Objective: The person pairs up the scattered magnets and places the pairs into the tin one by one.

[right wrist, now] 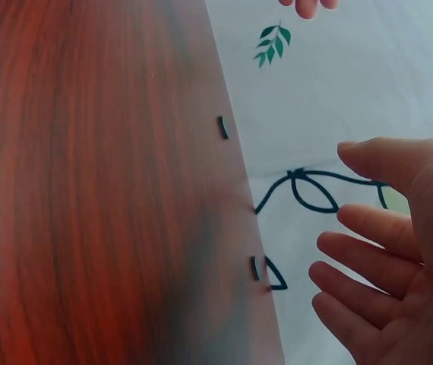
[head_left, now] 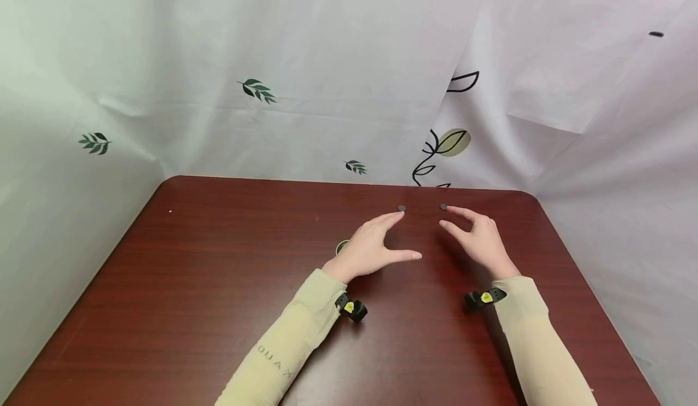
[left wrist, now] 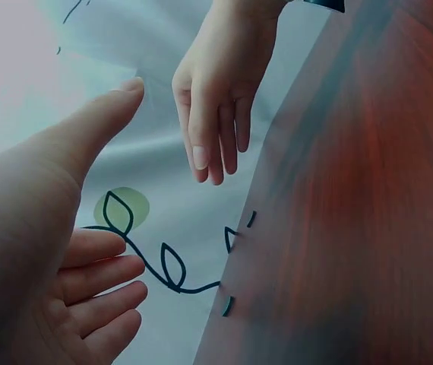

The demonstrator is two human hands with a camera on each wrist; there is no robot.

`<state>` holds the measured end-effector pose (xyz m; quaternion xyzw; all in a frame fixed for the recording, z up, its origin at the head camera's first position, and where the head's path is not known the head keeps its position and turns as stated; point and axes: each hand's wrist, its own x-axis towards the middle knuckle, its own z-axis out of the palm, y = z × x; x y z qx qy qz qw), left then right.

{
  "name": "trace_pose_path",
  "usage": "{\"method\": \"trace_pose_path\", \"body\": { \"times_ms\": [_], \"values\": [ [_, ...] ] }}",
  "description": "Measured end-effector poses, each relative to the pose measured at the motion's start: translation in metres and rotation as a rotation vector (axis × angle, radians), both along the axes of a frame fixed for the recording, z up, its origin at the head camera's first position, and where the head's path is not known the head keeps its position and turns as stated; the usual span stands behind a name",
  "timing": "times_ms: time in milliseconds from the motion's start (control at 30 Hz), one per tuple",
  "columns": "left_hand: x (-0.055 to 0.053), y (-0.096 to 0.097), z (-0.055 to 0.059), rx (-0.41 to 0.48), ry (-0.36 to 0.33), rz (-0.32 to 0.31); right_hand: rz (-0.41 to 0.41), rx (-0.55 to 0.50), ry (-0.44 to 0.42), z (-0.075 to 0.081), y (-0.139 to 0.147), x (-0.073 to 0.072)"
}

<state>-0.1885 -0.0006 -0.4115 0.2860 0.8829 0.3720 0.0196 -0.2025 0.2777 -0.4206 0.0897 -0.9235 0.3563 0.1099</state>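
Note:
Two small dark round discs lie near the table's back edge. In the head view the left disc shows right at the fingertips of my left hand, which holds nothing. That hand's thumb points right, spread wide from the fingers. My right hand is beside the right disc, its index fingertip close to it, thumb apart and nothing between. Both wrist views show relaxed fingers with gaps around them. A thin yellow-green ring shows behind the left hand, mostly hidden by it.
The dark red wooden table has rounded back corners. A pale cloth printed with leaves hangs behind it and along both sides. Each wrist wears a black strap; the left one has a black box.

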Motion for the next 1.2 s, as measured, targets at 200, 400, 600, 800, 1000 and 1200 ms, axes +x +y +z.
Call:
{"method": "trace_pose_path", "body": {
  "times_ms": [200, 400, 600, 800, 1000, 1200],
  "values": [
    [-0.022, 0.012, 0.012, 0.001, -0.018, 0.01, -0.009, 0.009, -0.002, 0.005, 0.01, -0.006],
    [-0.052, 0.022, 0.029, 0.004, -0.026, 0.03, -0.026, 0.035, -0.005, 0.013, 0.021, -0.016],
    [-0.079, 0.034, 0.04, 0.055, -0.061, 0.063, -0.03, 0.049, 0.01, 0.021, 0.029, -0.029],
    [-0.094, 0.042, 0.017, 0.042, -0.138, 0.124, -0.02, 0.046, 0.015, 0.017, 0.031, -0.046],
    [-0.099, 0.049, -0.012, 0.03, -0.23, 0.185, -0.016, 0.057, -0.035, 0.011, 0.032, -0.061],
    [-0.101, 0.056, -0.025, 0.0, -0.235, 0.233, -0.013, 0.059, -0.104, 0.004, 0.032, -0.074]
  ]
}}
